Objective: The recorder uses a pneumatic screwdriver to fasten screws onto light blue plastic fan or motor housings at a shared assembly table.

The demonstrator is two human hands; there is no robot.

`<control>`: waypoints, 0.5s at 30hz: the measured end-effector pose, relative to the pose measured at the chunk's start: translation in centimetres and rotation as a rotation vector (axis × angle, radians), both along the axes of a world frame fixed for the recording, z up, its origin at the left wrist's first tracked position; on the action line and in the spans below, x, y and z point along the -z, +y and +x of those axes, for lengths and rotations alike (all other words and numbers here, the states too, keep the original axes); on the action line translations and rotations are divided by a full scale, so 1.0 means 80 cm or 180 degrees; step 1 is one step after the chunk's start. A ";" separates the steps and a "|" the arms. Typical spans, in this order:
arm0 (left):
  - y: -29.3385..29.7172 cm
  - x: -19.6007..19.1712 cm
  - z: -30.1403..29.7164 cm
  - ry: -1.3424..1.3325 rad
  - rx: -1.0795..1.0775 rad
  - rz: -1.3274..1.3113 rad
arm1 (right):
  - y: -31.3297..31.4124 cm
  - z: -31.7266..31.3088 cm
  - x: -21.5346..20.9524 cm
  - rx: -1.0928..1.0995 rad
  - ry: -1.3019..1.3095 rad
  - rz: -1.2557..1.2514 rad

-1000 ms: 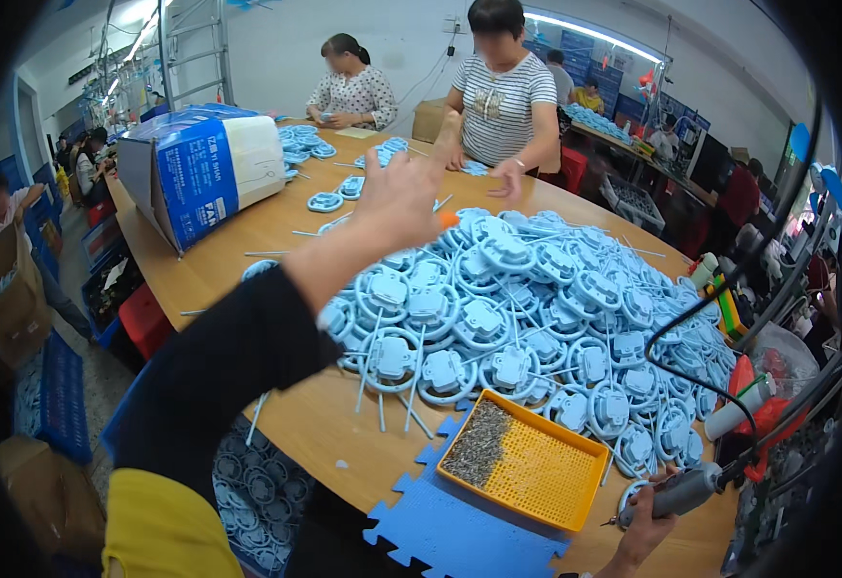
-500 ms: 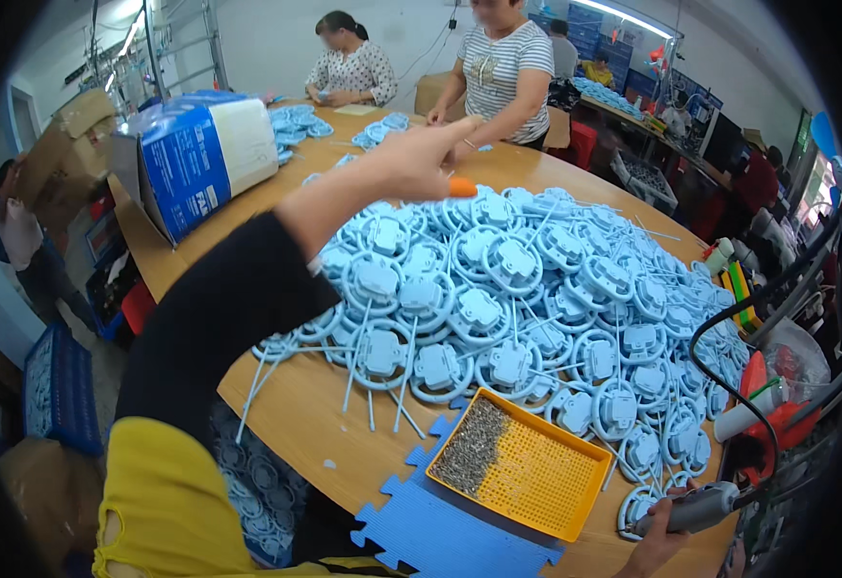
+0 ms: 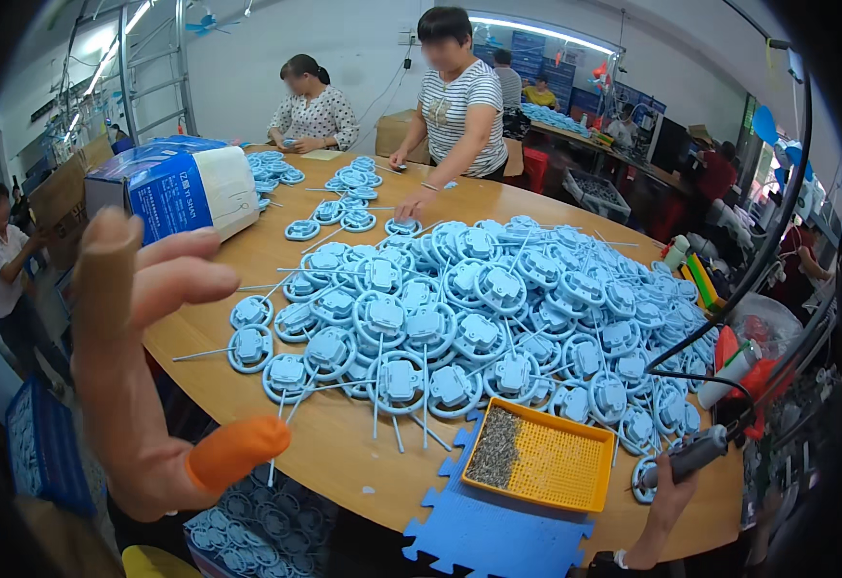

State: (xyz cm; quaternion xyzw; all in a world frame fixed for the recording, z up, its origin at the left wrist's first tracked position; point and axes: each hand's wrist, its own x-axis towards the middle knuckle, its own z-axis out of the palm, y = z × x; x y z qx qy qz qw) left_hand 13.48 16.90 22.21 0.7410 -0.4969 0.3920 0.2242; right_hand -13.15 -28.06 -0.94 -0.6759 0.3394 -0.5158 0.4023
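My left hand (image 3: 142,385) is raised at the left, close to the camera, with fingers apart and nothing in it. An orange finger cot covers its thumb. At the lower right, my right hand (image 3: 669,506) grips a grey corded electric screwdriver (image 3: 698,453). A light blue ring-shaped plastic part (image 3: 644,479) lies by the tool's lower end; whether they touch is hidden. Left of that hand, a yellow tray (image 3: 570,458) holds small metal screws (image 3: 494,448), heaped along its left side. It rests partly on a blue foam mat (image 3: 488,535).
A large heap of light blue ring parts (image 3: 501,287) with thin stems covers the table (image 3: 344,443). A blue-and-white carton (image 3: 185,193) stands at the far left. Across the table, a person in stripes (image 3: 459,111) reaches toward parts; another person (image 3: 315,116) sits beside. More parts (image 3: 267,520) lie below the edge.
My left hand has swung back from over the heap to the near left, its fingers spread. My right hand still holds the screwdriver. The striped person's arm now reaches to the heap's far edge.
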 end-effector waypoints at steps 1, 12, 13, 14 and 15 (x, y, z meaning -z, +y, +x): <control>0.011 0.003 0.000 0.0043 -0.0051 0.0032 | 0.008 -0.004 -0.001 0.0059 0.0019 0.0085; 0.090 0.011 0.005 0.0013 -0.0146 -0.0038 | 0.181 0.042 -0.111 0.0339 -0.0866 -0.2700; 0.102 0.010 0.007 0.0048 -0.0151 -0.0032 | 0.204 0.082 -0.148 -0.0307 -0.0825 -0.2807; 0.108 0.013 0.013 0.0097 -0.0142 -0.0028 | 0.250 0.125 -0.196 -0.0650 -0.0871 -0.2600; 0.114 0.017 0.018 0.0152 -0.0082 -0.0046 | 0.264 0.152 -0.234 -0.1814 -0.1515 -0.2780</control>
